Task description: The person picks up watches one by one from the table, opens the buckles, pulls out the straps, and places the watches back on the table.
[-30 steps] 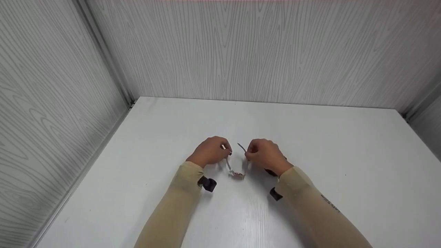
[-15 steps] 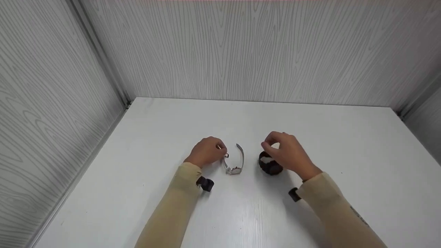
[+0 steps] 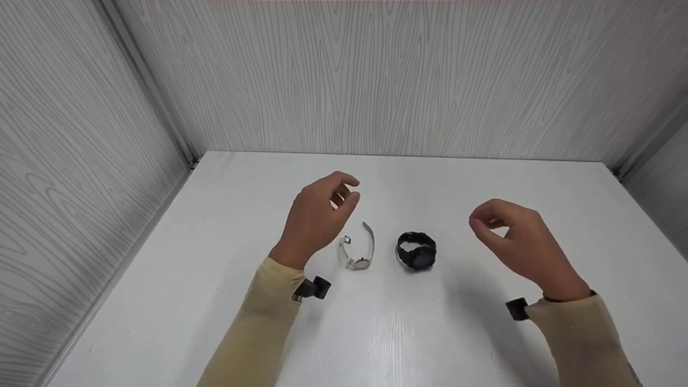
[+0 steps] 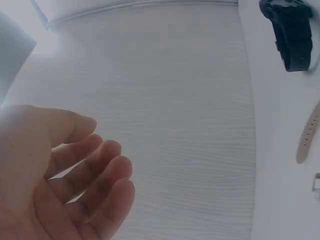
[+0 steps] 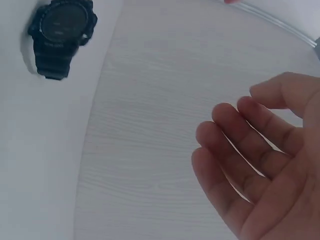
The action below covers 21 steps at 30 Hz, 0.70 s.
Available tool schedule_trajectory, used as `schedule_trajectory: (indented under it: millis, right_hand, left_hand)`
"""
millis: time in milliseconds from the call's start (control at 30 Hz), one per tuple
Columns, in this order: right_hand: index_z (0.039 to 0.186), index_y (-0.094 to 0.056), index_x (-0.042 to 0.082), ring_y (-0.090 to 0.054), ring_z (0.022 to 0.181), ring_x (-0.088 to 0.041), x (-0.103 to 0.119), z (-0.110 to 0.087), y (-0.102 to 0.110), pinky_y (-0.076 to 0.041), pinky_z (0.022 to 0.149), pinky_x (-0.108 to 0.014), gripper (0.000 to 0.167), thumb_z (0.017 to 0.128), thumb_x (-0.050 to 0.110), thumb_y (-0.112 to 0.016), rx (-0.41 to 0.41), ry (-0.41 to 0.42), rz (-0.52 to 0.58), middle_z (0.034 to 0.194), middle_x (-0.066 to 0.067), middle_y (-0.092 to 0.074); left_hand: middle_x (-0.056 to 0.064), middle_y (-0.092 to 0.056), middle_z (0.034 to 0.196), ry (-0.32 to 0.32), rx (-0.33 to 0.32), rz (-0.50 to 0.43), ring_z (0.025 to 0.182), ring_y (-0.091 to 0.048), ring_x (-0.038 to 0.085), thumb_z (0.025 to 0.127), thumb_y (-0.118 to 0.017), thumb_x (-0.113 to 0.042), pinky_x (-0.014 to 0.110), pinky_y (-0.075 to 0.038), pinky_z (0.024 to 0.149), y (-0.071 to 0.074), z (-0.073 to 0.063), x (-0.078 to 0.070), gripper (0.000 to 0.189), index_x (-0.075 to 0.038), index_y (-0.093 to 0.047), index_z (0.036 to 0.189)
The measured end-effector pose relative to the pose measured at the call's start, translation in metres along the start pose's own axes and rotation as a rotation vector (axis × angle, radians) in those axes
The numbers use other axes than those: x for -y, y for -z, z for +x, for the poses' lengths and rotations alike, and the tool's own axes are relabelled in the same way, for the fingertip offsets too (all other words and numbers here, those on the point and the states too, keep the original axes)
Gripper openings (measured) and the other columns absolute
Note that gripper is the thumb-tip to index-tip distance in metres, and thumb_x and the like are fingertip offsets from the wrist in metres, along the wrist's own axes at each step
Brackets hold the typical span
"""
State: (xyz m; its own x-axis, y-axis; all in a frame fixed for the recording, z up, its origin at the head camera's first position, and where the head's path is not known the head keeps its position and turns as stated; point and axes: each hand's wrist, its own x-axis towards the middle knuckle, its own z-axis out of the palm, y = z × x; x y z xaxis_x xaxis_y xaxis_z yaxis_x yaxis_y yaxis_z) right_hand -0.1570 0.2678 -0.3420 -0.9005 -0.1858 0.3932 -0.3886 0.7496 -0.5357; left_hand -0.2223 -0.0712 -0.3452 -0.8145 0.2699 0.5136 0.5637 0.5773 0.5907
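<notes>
A small wristwatch with a pale strap (image 3: 361, 263) lies unfastened on the table, its strap ends spread toward the back. To its right sits a black digital watch (image 3: 421, 259), its band curved into a loop; the right wrist view shows its dark round face (image 5: 65, 22). My left hand (image 3: 317, 215) hovers above and left of the pale watch, holding nothing, its fingers loosely bent. Off to the right of the black watch, my right hand (image 3: 518, 242) is raised with relaxed, bent fingers and nothing in them.
Both watches lie on a white table (image 3: 376, 333). A grey wood-grain panel (image 3: 398, 80) rises along the back edge, and another panel (image 3: 70, 161) stands on the left. Small black devices (image 3: 321, 287) are strapped at both wrists.
Both hands have let go of the pale watch, which now rests by itself. The left hand has risen and moved back; the right hand has moved away right, uncovering the black watch.
</notes>
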Motion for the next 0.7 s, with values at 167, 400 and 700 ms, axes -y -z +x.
schedule_trajectory:
  millis: [167, 400, 700]
  right_hand:
    - [0.107, -0.071, 0.028, -0.064, 0.095, -0.008, -0.002, -0.005, 0.016, -0.05, 0.077, -0.029, 0.012, 0.101, 0.018, -0.067, 0.14, 0.037, -0.113, 0.103, 0.017, -0.069]
    - [0.11, -0.073, 0.026, -0.064, 0.093, -0.007, -0.004, -0.004, 0.019, -0.05, 0.08, -0.036, 0.014, 0.101, 0.017, -0.068, 0.243, 0.04, -0.14, 0.104, 0.015, -0.07]
    - [0.109, -0.073, 0.021, -0.067, 0.095, -0.012, -0.011, 0.001, 0.006, -0.053, 0.082, -0.041, 0.014, 0.099, 0.013, -0.069, 0.275, 0.041, -0.141, 0.104, 0.011, -0.072]
  left_hand:
    - [-0.004, -0.071, 0.094, -0.042, 0.084, 0.082, 0.086, -0.068, 0.011, 0.101, -0.061, -0.018, 0.032, -0.054, 0.074, 0.011, -0.006, -0.009, 0.021, -0.015, -0.072, 0.118]
    - [-0.003, -0.073, 0.096, -0.046, 0.155, 0.135, 0.088, -0.069, 0.012, 0.101, -0.061, -0.017, 0.033, -0.054, 0.075, 0.013, -0.008, -0.012, 0.02, -0.015, -0.072, 0.118]
    - [-0.003, -0.073, 0.097, -0.009, 0.237, 0.127, 0.088, -0.069, 0.012, 0.101, -0.063, -0.019, 0.034, -0.055, 0.077, 0.01, -0.006, -0.009, 0.019, -0.014, -0.072, 0.117]
